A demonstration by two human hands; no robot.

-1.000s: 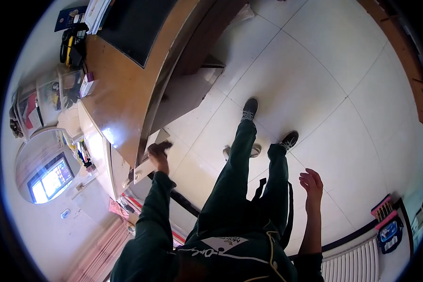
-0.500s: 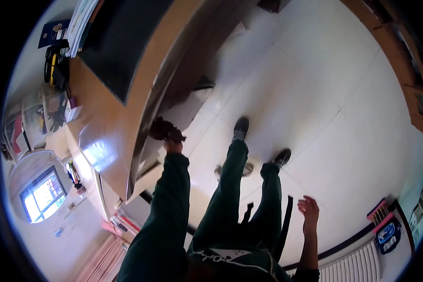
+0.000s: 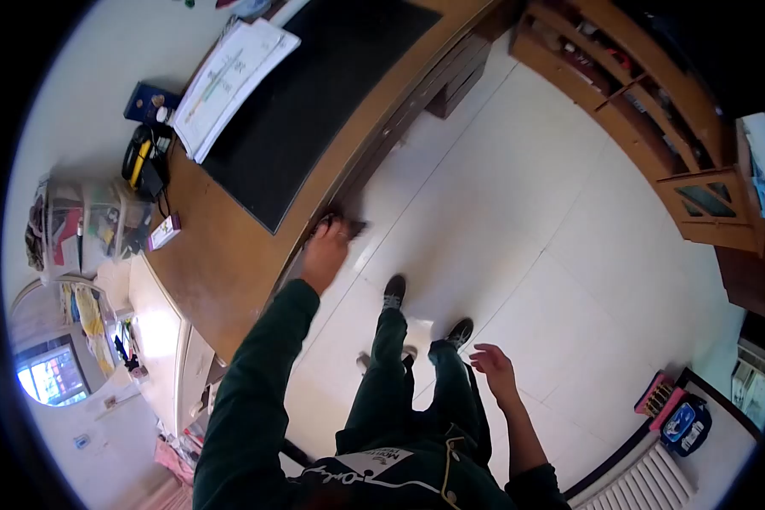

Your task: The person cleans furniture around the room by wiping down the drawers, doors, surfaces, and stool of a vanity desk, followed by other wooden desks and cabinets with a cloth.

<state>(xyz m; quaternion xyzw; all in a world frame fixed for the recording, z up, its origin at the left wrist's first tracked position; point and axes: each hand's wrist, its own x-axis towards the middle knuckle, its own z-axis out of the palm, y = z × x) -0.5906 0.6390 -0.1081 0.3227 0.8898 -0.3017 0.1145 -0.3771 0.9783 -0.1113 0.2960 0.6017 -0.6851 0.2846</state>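
My left hand [image 3: 325, 257] reaches to the front edge of the wooden desk [image 3: 221, 272]. Its fingers are curled round a dark brown, crumpled-looking thing [image 3: 354, 228], mostly hidden by the hand and blurred; its kind I cannot make out. Over the floor on the other side, my right hand [image 3: 495, 371] hangs with its fingers apart and loosely bent, touching nothing. A black mat [image 3: 302, 110] covers part of the desktop, and a stack of papers [image 3: 234, 89] lies across its far edge.
A small box [image 3: 164, 231], a black and yellow device [image 3: 140, 161] and plastic containers [image 3: 93, 221] stand along the wall side. A wooden cabinet [image 3: 637, 110] rises at upper right. A pink-edged object [image 3: 657, 397] and a dark blue bag [image 3: 687, 422] are at lower right.
My view has turned, showing more desktop and the cabinet. My left hand has come up beside the desk edge, still round the brown thing. My right hand stays free, nearer my legs.
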